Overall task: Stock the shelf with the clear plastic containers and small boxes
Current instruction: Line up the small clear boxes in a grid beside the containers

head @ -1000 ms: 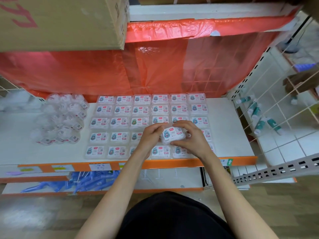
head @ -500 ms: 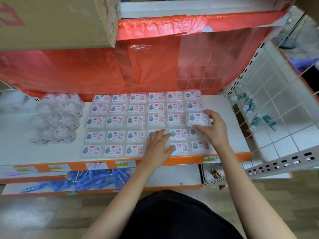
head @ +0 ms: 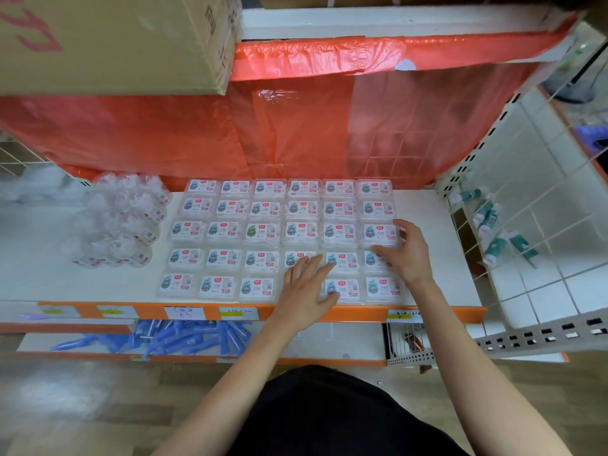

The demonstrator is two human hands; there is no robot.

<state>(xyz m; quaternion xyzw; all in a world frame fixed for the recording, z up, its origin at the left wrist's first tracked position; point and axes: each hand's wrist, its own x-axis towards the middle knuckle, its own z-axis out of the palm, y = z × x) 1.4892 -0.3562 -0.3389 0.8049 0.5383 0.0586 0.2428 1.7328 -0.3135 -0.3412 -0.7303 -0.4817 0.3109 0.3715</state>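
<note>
Starting nearest the camera: a dark garment (head: 329,419) fills the bottom centre, with wood-pattern floor (head: 82,406) on either side. Both forearms reach forward over it.

Lower shelf (head: 329,340): holds blue items (head: 184,340) on its left half.

Shelf (head: 437,258): white deck with an orange front lip (head: 362,314). Paper labels (head: 183,313) are fixed along the lip.

Boxes (head: 263,232): laid flat in a grid of five rows by six columns, edges touching or nearly so. The front row sits just behind the lip. The back row sits against the rear sheet.

Left hand (head: 306,287): palm down, fingers straight and spread, resting on the front two rows at the fourth column. It grips nothing.

Right hand (head: 406,255): fingers spread and slightly bent, nothing clamped. The fingertips touch the right edge of the end box (head: 378,232) in the third row; the thumb lies at that box's near edge. The palm covers part of the fourth row.

Open room: a bare strip of deck runs between the grid's right edge and the side grid (head: 543,209). A wider bare area lies left of the grid, near the front.

Containers (head: 125,222): clear, heaped on the deck just left of the boxes, toward the rear.

Tubes (head: 487,215) hang on the side grid.

Rear limit: an orange plastic sheet (head: 296,126) hangs behind the deck. A carton (head: 115,44) overhangs at upper left.
</note>
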